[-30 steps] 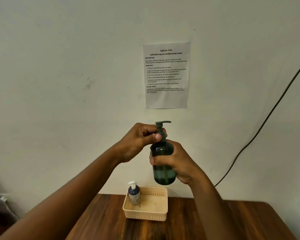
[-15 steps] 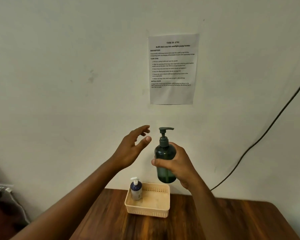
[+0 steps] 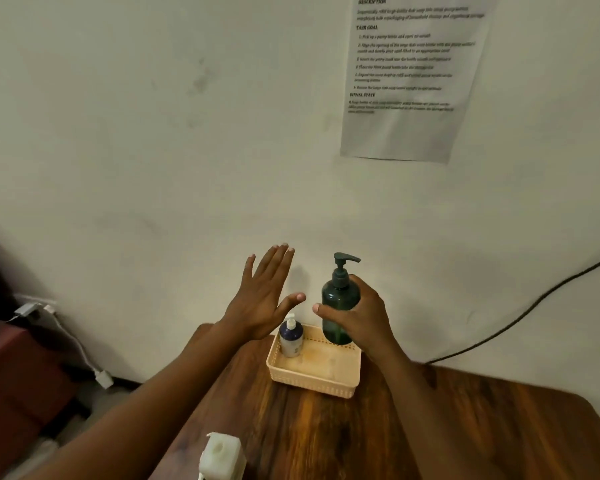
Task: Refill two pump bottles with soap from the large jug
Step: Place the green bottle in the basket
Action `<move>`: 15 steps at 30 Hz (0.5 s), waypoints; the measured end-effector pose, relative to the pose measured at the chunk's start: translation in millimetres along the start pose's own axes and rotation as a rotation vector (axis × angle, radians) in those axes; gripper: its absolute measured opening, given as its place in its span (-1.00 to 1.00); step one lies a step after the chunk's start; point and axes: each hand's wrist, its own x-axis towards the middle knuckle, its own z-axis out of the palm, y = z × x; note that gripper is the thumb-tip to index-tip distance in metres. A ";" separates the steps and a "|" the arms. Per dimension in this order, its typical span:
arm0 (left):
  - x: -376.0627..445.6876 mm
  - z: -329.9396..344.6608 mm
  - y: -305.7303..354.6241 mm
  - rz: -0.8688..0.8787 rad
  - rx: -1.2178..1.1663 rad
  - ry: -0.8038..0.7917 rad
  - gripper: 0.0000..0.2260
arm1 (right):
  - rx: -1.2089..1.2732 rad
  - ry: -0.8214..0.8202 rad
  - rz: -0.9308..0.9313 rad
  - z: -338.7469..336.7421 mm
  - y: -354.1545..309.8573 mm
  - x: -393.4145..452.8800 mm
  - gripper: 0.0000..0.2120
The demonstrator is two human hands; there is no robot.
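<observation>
Above the basket (image 3: 314, 379), at its far right corner: green pump bottle (image 3: 338, 299), upright, pump head fitted, spout pointing right; its base sits level with or just over the basket's far rim, and whether it touches the rim cannot be told. Right hand (image 3: 361, 317): grip closed around the bottle's body from the right side, thumb (image 3: 326, 310) laid across the front, forearm running down toward the lower right. Left hand (image 3: 264, 299): holds nothing, grip wide, fingers straight and close together pointing up toward the wall (image 3: 153, 133), thumb spread toward the bottle, palm facing right; it hovers above the basket's left side, near the bottle but apart from it. Inside the basket, far left corner: small blue pump bottle (image 3: 290, 336) with white pump, upright. Under the basket: wooden table (image 3: 430, 427), basket close to its far edge by the wall. Nearer than the basket, at the bottom edge of view: white jug top (image 3: 222, 457), only partly in frame. On the wall above and right of the basket: printed sheet (image 3: 409, 81). Right of the basket: black cable (image 3: 534, 306) running along the wall.
</observation>
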 end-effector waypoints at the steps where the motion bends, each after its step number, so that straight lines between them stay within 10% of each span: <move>1: -0.5 9.4 -7.0 0.000 0.014 -0.008 -0.22 | -0.015 0.000 0.011 5.8 7.4 5.8 -0.34; 15: -19.5 132.1 -86.4 -0.098 0.138 -0.219 -0.19 | -0.249 0.005 0.106 90.6 134.1 77.9 -0.23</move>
